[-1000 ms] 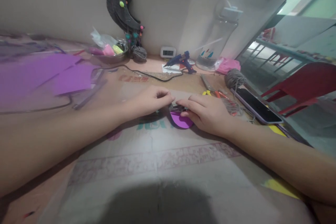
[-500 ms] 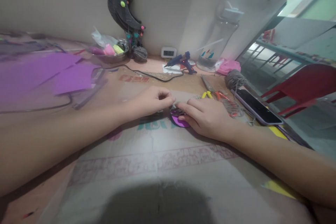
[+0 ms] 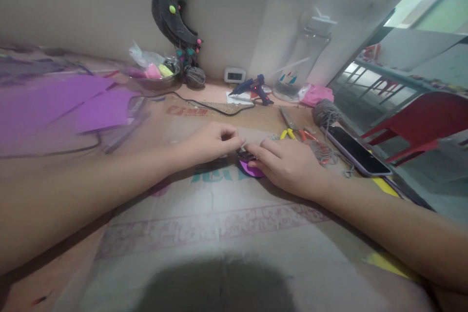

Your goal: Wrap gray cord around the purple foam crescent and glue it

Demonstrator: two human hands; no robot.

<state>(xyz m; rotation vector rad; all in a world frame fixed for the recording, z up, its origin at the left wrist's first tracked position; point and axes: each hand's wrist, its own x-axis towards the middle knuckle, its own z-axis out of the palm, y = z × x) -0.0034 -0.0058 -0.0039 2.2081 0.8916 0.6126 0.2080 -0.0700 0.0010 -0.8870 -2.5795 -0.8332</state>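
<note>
A small rounded purple piece point(image 3: 251, 169) with dark strands across its top lies on the cardboard sheet point(image 3: 204, 234) in the middle. My right hand point(image 3: 287, 163) grips it from the right, fingers bent over its upper side. At its upper left edge my left hand point(image 3: 215, 141) is closed in a pinch, thumb and forefinger pressed together. What sits between those fingertips is too small to make out. The fingertips of both hands almost meet over the piece and hide part of it.
Scissors point(image 3: 288, 118), yellow-handled pliers point(image 3: 287, 134), a grey yarn ball point(image 3: 326, 113) and a phone point(image 3: 356, 150) lie to the right. Behind stand a blue glue gun point(image 3: 252, 88) with its cord, a small clock point(image 3: 234, 75) and a clear bottle point(image 3: 302, 61). Purple sheets point(image 3: 102, 109) spread at left.
Both hands stay in nearly the same place at the purple piece, with only slight finger movement. The whole view has shifted a little.
</note>
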